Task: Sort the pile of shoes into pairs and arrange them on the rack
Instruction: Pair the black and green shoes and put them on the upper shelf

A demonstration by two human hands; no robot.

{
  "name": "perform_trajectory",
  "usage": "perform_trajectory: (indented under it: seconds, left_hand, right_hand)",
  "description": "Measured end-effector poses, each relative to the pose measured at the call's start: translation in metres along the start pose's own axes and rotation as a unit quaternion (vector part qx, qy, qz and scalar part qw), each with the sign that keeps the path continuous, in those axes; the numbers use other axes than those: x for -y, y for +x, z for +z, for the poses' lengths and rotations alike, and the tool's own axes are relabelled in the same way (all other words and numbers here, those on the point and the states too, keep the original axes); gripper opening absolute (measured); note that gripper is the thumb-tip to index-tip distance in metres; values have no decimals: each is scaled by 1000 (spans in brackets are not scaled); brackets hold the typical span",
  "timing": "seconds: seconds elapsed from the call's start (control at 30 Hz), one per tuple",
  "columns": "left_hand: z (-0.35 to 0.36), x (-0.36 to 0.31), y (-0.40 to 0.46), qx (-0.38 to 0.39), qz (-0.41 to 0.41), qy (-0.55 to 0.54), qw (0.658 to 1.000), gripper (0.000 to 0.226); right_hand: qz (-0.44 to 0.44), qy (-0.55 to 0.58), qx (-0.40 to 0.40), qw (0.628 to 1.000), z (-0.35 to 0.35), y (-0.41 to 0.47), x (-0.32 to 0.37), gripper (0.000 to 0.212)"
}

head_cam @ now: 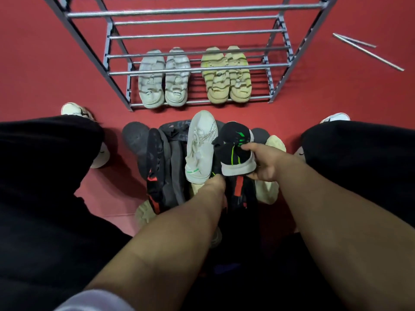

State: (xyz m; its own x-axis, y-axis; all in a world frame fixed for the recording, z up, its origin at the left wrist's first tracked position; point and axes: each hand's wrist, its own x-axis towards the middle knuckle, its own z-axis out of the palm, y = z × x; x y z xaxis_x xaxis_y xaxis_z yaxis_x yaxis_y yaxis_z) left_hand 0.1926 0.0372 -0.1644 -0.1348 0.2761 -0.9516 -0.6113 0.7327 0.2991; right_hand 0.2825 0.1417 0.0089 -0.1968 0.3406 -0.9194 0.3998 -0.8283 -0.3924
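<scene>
A pile of shoes lies on the red floor between my knees. My right hand (265, 163) grips a black sneaker with green stripes and a white sole (235, 151), lifted at the pile's right side. My left hand (214, 184) reaches down into the pile beside a white sneaker (201, 144); its fingers are hidden among dark shoes and seem closed on a black shoe with a green line (216, 173). Black shoes with red marks (157, 167) fill the left of the pile. The grey metal rack (190, 70) stands ahead, with a white pair (162, 79) and a beige pair (226, 75) on its bottom shelf.
Two loose metal rods (368, 51) lie on the floor at the right of the rack. My own white shoes (76, 111) show beyond my dark trouser legs (45, 176) on both sides. Cream shoes (267, 189) poke out under the pile.
</scene>
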Motion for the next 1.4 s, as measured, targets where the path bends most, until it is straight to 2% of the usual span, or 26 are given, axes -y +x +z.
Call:
perform_trajectory:
  seconds: [0.03, 0.1, 0.23, 0.33, 0.43, 0.57, 0.73, 0.8, 0.93, 1.07, 1.23, 1.4]
  left_hand:
    - [3, 7, 25, 23, -1, -47, 999, 58]
    - [8, 8, 19, 3, 11, -64, 998, 61]
    - [4, -22, -103, -20, 12, -93, 995, 34]
    - [-14, -41, -147, -1, 26, -72, 997, 34]
    - [-22, -61, -164, 2, 13, -59, 998, 40]
    - [-44, -69, -191, 28, -6, -4, 1000, 23]
    - [-73, -72, -216, 33, -16, 18, 999, 18]
    - [-74, -77, -227, 23, -5, 23, 999, 19]
    - [-66, -89, -255, 57, 5, 18, 998, 14]
    - [-83, -110, -290, 80, 19, 24, 996, 12]
    - [-115, -141, -324, 52, 69, 31, 996, 18]
    - [-138, -144, -337, 35, 113, -49, 992, 21]
  right_hand:
    - [-9, 12, 0, 1000, 2, 0, 1, 34]
    - [-22, 40, 4, 999, 2, 1, 1, 36]
    - [-73, 89, -2, 993, -4, -6, 8, 15]
    - [-94, 119, -7, 988, -3, -9, 15, 14]
    - [-90, 165, 1, 982, 2, -14, 20, 16]
    - [-78, 175, -26, 981, 6, -22, 23, 21]
    - [-43, 140, -45, 988, 6, -17, 19, 22]
    - [-35, 138, -39, 989, 12, -17, 22, 22]
    - [-42, 179, -24, 983, 28, -24, 33, 22]
    - [-52, 160, 1, 986, 42, -29, 39, 21]
    - [-48, 174, 14, 983, 46, -29, 39, 18]
    - [-46, 207, 40, 976, 47, -48, 45, 15]
